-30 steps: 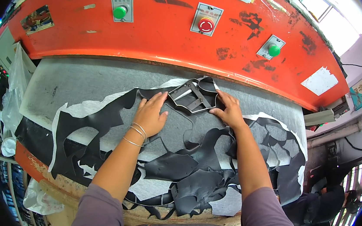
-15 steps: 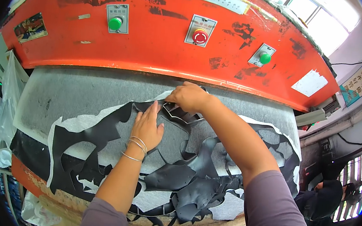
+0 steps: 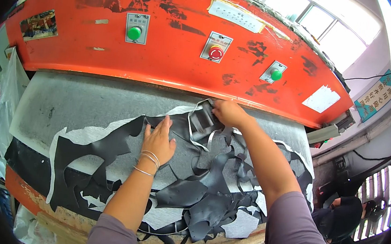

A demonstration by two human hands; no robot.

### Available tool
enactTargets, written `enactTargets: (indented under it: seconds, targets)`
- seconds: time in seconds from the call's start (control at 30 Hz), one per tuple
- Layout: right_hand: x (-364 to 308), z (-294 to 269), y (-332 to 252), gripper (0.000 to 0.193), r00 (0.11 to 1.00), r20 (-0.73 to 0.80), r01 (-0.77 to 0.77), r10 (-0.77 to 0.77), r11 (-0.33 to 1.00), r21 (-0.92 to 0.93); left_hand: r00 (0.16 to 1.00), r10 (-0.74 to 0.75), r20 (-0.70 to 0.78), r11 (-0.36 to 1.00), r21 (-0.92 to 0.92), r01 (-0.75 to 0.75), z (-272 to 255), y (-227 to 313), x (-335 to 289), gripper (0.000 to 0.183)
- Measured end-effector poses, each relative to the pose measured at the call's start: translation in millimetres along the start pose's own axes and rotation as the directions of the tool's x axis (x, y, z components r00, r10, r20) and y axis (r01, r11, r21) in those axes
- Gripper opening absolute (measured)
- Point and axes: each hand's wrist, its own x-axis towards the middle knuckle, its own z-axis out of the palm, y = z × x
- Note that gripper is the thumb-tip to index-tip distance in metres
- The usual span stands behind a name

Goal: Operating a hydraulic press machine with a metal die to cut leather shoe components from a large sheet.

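Dark open-framed metal die (image 3: 203, 119), upper centre of the frame, is held by the right hand (image 3: 228, 113), the left hand (image 3: 159, 143) flat on thin black sheeting (image 3: 113, 141), apparently for positioning that next calls for level seating.

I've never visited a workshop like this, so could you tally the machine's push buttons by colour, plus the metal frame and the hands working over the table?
Green buttons: 2
Red button: 1
Metal frame: 1
Hands (left hand, right hand): 2
Total: 6
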Motion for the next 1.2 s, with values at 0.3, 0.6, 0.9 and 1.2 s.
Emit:
enactTargets:
  seconds: [0.3,0.6,0.9,1.2]
  targets:
    - [-43,52,-41,0.012,0.640,0.222,-0.421,0.736,0.094,0.902,1.000,0.007,-0.020,0.999,0.038,-0.006,1,-5,-4,0.078]
    - [-45,57,-51,0.023,0.596,0.199,-0.379,0.778,0.054,0.924,0.994,0.052,-0.093,0.993,0.107,-0.042,6,-3,-1,0.074]
    - [-73,80,15,0.086,0.865,-0.290,-0.139,0.409,0.751,0.645,0.971,0.099,-0.217,0.987,0.143,-0.069,16,-7,6,0.039]
    - [-66,117,22,0.078,0.831,-0.405,-0.154,0.382,0.856,0.494,0.953,0.018,-0.303,0.994,0.106,0.015,17,3,21,0.015]
